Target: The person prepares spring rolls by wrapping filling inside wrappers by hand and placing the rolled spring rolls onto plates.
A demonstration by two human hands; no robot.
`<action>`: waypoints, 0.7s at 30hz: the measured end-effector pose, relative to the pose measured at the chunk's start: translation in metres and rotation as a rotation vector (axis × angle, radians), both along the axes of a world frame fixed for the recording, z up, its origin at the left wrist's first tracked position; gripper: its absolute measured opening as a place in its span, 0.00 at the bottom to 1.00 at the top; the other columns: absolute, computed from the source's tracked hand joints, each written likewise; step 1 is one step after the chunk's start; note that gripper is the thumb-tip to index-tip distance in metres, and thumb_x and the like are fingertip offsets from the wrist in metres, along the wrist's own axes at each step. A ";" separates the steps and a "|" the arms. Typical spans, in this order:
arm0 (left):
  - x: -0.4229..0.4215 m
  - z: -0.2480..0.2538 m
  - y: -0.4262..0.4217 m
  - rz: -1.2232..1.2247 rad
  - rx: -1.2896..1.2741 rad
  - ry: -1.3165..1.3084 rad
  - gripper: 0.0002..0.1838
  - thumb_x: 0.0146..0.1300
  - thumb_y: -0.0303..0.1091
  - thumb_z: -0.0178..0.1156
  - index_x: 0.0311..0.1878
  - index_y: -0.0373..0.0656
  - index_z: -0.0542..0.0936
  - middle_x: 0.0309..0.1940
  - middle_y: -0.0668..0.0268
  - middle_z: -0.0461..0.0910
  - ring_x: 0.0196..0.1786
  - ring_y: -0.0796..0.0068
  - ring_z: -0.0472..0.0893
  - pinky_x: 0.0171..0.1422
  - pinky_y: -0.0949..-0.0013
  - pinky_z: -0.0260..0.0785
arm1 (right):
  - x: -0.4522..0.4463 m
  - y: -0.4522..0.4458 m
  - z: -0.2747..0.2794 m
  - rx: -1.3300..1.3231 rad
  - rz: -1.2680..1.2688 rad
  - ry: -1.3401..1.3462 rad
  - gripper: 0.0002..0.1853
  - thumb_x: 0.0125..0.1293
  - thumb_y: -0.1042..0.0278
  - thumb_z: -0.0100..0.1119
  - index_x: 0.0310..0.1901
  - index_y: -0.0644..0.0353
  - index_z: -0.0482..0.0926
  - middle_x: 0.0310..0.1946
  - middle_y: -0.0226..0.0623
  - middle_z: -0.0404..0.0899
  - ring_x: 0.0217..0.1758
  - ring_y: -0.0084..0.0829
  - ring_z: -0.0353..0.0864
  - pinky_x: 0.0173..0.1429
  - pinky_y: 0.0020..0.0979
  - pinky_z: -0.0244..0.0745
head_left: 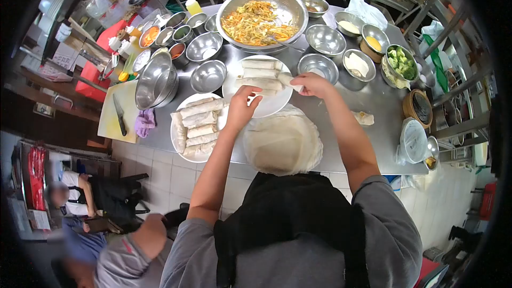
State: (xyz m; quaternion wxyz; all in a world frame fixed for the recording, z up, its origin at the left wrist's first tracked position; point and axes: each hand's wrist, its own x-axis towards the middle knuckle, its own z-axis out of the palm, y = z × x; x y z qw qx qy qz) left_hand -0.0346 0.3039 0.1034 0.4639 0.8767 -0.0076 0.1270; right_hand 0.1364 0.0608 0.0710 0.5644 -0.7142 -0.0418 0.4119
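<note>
My right hand (316, 85) pinches a pale uncooked spring roll (291, 82) at the right side of a white plate (274, 108). Several more rolls (260, 73) lie stacked side by side on that plate. At its lower left edge is my left hand (242, 109), with thumb and fingers apart and the fingertips close to the lowest roll; whether they touch it I cannot tell. A second white plate (175, 137), left of my left forearm, bears several rolls. A stack of thin round wrappers (282, 141) lies in front of me.
A big steel bowl (302, 13) of shredded vegetable filling stands behind the plates. Small steel bowls (208, 76) surround it. A knife (119, 114) rests on a cutting board (109, 122) at left. One filled piece (364, 118) sits right of my forearm. Other people (128, 256) are at lower left.
</note>
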 end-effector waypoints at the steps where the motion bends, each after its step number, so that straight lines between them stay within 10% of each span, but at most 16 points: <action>1: -0.001 0.000 -0.001 -0.021 0.079 -0.092 0.16 0.60 0.31 0.70 0.51 0.43 0.82 0.50 0.59 0.82 0.51 0.58 0.82 0.55 0.59 0.75 | 0.001 -0.010 -0.002 0.060 0.006 0.053 0.23 0.65 0.57 0.69 0.57 0.60 0.79 0.47 0.33 0.82 0.47 0.23 0.83 0.47 0.27 0.81; 4: -0.007 0.006 -0.009 -0.062 0.265 -0.267 0.24 0.58 0.32 0.71 0.59 0.48 0.80 0.61 0.60 0.78 0.63 0.53 0.76 0.68 0.54 0.68 | -0.012 -0.025 0.011 0.176 0.077 0.118 0.23 0.67 0.58 0.67 0.59 0.62 0.78 0.47 0.33 0.83 0.47 0.24 0.84 0.47 0.26 0.82; 12: -0.062 0.018 -0.001 -0.059 0.239 -0.126 0.27 0.53 0.31 0.75 0.59 0.47 0.82 0.56 0.59 0.81 0.59 0.54 0.78 0.63 0.57 0.71 | -0.073 0.020 0.041 0.257 0.498 0.167 0.26 0.71 0.59 0.65 0.65 0.63 0.75 0.54 0.38 0.82 0.55 0.30 0.83 0.57 0.33 0.80; 21: -0.162 0.010 0.097 0.213 0.166 0.080 0.24 0.51 0.27 0.75 0.54 0.42 0.83 0.48 0.60 0.83 0.50 0.61 0.82 0.56 0.62 0.75 | -0.159 0.143 0.013 0.292 0.641 -0.590 0.25 0.58 0.66 0.72 0.57 0.59 0.77 0.55 0.38 0.78 0.57 0.34 0.79 0.59 0.34 0.76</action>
